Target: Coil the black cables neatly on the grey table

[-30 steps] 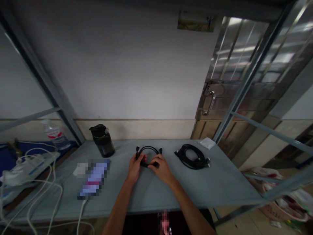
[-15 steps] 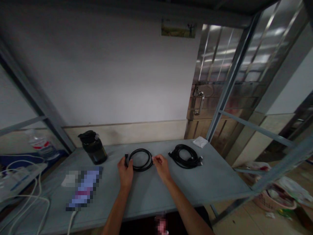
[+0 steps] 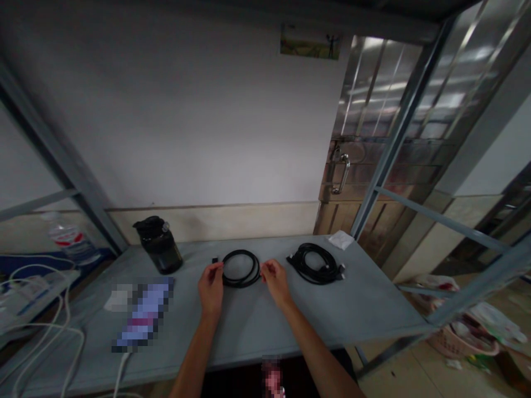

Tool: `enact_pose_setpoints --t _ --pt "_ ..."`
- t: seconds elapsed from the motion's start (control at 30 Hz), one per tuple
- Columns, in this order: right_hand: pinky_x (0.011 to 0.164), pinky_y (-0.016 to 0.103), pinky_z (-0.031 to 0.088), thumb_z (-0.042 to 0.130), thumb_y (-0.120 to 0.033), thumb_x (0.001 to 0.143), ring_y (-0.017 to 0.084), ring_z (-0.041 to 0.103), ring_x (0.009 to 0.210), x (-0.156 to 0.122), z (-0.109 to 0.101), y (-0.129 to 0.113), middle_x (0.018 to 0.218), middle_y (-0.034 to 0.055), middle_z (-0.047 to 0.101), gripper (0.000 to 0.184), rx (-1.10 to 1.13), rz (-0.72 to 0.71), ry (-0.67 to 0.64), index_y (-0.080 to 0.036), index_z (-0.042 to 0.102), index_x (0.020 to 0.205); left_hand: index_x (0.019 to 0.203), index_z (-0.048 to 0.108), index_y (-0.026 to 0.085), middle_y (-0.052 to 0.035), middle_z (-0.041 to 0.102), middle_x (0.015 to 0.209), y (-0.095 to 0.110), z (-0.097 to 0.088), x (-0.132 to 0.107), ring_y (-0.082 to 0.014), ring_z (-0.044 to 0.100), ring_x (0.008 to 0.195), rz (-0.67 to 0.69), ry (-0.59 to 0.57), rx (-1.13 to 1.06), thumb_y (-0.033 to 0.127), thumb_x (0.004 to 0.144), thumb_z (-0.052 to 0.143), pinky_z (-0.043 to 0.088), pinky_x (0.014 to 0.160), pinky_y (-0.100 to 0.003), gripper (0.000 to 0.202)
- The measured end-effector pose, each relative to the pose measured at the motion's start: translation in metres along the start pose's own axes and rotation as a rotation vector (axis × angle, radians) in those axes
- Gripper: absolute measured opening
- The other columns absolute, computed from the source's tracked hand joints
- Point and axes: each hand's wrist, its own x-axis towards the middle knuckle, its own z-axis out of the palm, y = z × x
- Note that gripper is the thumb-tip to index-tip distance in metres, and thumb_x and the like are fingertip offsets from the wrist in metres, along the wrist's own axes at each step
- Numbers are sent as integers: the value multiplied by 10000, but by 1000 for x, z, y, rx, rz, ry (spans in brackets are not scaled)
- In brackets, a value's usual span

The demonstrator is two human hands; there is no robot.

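Note:
A black cable (image 3: 242, 285) is looped into a ring on the grey tabletop, between my two hands. My left hand (image 3: 211, 283) pinches the ring's left side, with the cable's black connector (image 3: 214, 260) sticking up just beyond the fingertips. At the ring's right side, my right hand (image 3: 274, 276) has its fingers closed on the cable; the fingers partly hide the spot they grip. Farther right, a thicker coil of black cable (image 3: 317, 276) with metal-ended plugs lies apart from both hands.
A dark bottle (image 3: 160, 246) stands at the back left, near a blurred phone-like object (image 3: 145, 315) with a white cord. White tissue (image 3: 341, 240) lies at the back right corner. Metal posts (image 3: 390, 143) frame the table (image 3: 332, 315). A pink basket (image 3: 468, 340) sits on the floor.
My left hand has shifted its grip, fingers now drawn together on the ring's left side and the connector showing clear above them. The right hand stays at the ring's right side.

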Motion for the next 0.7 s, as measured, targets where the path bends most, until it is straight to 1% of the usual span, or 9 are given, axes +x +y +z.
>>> enact_pose_setpoints --t 0.3,0.4,0.57,0.7 --pt "592 318 484 732 -777 925 191 600 589 -2 0 -6 684 -9 669 535 -8 -12 8 -257 640 839 1012 815 233 -118 827 1075 6 0 -2 -347 763 1059 -9 -4 -21 660 887 792 577 1060 -539 446" --pt "590 314 483 731 -776 930 185 596 587 -2 -1 -7 680 -11 669 538 -8 -17 5 -255 638 834 1015 814 234 -118 826 1083 5 0 -2 -343 761 1065 -11 -5 -25 663 891 788 570 1069 -536 447" --pt "592 309 484 710 -795 938 183 598 591 -2 -1 -6 675 -16 667 553 -26 -24 -2 -258 625 836 994 810 239 -115 822 1068 2 0 0 -342 757 1063 -15 -14 -22 712 865 791 564 1082 -535 490" --pt "595 317 479 681 -774 966 195 601 596 -3 0 -7 673 -17 649 525 -47 -31 -16 -261 630 865 997 809 245 -117 821 1068 3 0 0 -344 761 1057 -10 -21 -11 695 871 785 577 1058 -523 468"
